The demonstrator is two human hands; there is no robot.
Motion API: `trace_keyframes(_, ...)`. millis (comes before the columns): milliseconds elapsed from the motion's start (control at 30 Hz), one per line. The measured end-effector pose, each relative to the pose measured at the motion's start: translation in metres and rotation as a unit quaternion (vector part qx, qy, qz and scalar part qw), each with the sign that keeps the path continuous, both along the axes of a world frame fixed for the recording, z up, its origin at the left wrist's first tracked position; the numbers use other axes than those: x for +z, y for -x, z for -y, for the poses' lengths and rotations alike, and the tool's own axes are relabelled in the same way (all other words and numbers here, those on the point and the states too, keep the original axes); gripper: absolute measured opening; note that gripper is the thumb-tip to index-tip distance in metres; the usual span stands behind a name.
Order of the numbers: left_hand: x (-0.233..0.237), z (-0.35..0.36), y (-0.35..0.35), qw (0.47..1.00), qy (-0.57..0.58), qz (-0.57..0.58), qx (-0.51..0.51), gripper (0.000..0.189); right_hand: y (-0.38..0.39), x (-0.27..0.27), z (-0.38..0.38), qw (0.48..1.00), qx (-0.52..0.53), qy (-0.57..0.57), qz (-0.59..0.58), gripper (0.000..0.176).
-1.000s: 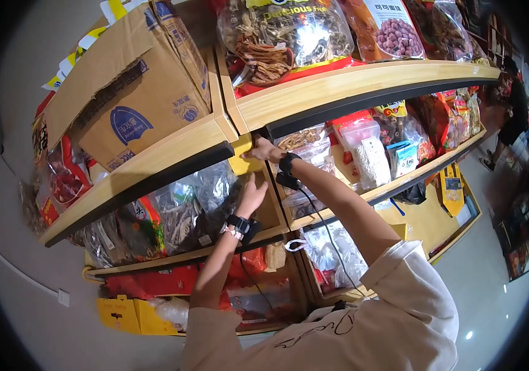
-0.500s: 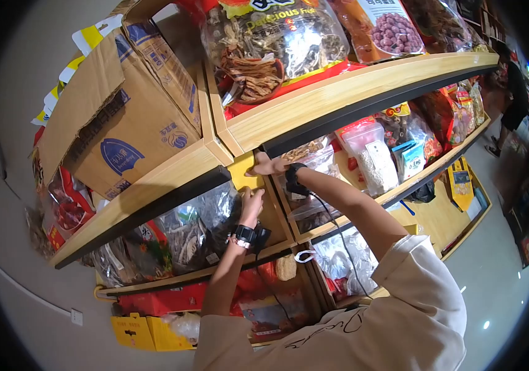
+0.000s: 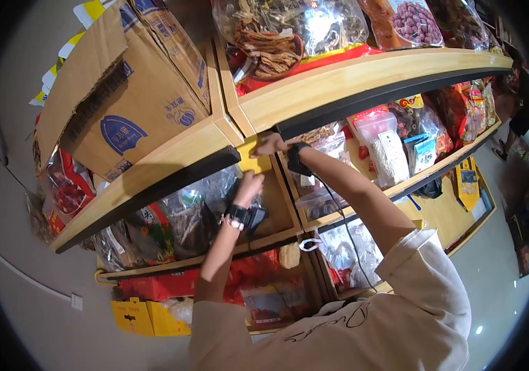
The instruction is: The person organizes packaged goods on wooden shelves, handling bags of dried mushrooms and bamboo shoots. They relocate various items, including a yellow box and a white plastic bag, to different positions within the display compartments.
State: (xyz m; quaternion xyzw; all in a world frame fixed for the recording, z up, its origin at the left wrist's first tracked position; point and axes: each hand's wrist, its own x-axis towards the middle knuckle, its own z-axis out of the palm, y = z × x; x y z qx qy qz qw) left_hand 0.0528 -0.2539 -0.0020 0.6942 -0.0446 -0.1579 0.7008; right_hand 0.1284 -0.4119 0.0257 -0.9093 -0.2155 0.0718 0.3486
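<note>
A flat yellow piece (image 3: 254, 164), perhaps a card or box side, stands in the gap below the upper shelf, by the upright between the two bays. My right hand (image 3: 272, 144) lies across its upper right edge, thumb on the yellow face and other fingers partly hidden. Just below, my left hand (image 3: 250, 187) is closed with curled, slightly blurred fingers near the piece's lower edge; whatever they may hold is hidden. Both wrists wear black devices, and a cable runs down from the right one. Clear bags of dried goods (image 3: 193, 213) lie to the left of my left hand.
A large cardboard box (image 3: 134, 117) stands on the upper left shelf. Bags of dried food (image 3: 301, 31) fill the upper right shelf, whose wooden edge (image 3: 376, 77) overhangs my right arm. More packets (image 3: 388, 148) sit below, and a yellow carton (image 3: 134, 318) is at lower left.
The view has shifted, so the shelves appear farther right and higher. My left hand has drawn slightly away from the yellow piece, its fingers more curled. My right hand stays at the piece.
</note>
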Motion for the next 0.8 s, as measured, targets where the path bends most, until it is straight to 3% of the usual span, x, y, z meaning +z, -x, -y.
trace_keyframes(33, 0.01, -0.005, 0.005, 0.952, -0.249, 0.171, -0.039, 0.019, 0.006, -0.001, -0.004, 0.995, -0.053, -0.023, 0.08, 0.043)
trace_keyframes(67, 0.011, -0.01, 0.008, 0.816, -0.476, 0.321, -0.072, 0.022, 0.003, -0.012, -0.007, 0.981, -0.105, -0.048, 0.155, 0.045)
trace_keyframes(100, -0.005, -0.015, 0.001, 0.764, -0.459, 0.445, -0.091, 0.02, -0.004, -0.018, -0.014, 0.956, -0.166, -0.049, 0.235, 0.044)
trace_keyframes(133, -0.002, -0.011, 0.002, 0.765, -0.458, 0.444, -0.09, 0.02, -0.011, -0.02, -0.01, 0.957, -0.164, -0.048, 0.235, 0.044)
trace_keyframes(200, 0.005, 0.003, 0.007, 0.617, -0.629, 0.424, -0.21, 0.019, -0.023, -0.022, 0.016, 0.964, -0.063, -0.113, 0.233, 0.058)
trace_keyframes(233, -0.009, 0.003, 0.0, 0.563, -0.636, 0.488, -0.2, 0.018, -0.024, -0.036, 0.027, 0.94, -0.023, -0.243, 0.238, 0.051)
trace_keyframes(333, -0.021, 0.014, -0.037, 0.446, -0.77, 0.411, -0.2, 0.028, 0.002, -0.02, 0.029, 0.95, -0.034, -0.184, 0.25, 0.05)
trace_keyframes(400, -0.023, 0.011, -0.061, 0.414, -0.827, 0.325, -0.198, 0.034, 0.033, 0.014, 0.036, 0.953, -0.047, -0.122, 0.273, 0.049)
trace_keyframes(500, -0.019, -0.003, -0.065, 0.421, -0.855, 0.239, -0.184, 0.043, 0.044, 0.022, 0.026, 0.956, -0.1, -0.067, 0.267, 0.045)
trace_keyframes(600, -0.012, -0.015, -0.059, 0.384, -0.886, 0.19, -0.179, 0.047, -0.006, -0.005, 0.017, 0.964, -0.076, -0.073, 0.244, 0.045)
trace_keyframes(667, -0.011, -0.021, -0.061, 0.409, -0.872, 0.187, -0.193, 0.047, -0.029, -0.025, 0.002, 0.967, -0.035, -0.09, 0.236, 0.046)
trace_keyframes(800, -0.001, -0.027, -0.054, 0.449, -0.836, 0.244, -0.2, 0.048, -0.026, -0.031, -0.012, 0.959, -0.112, -0.067, 0.253, 0.051)
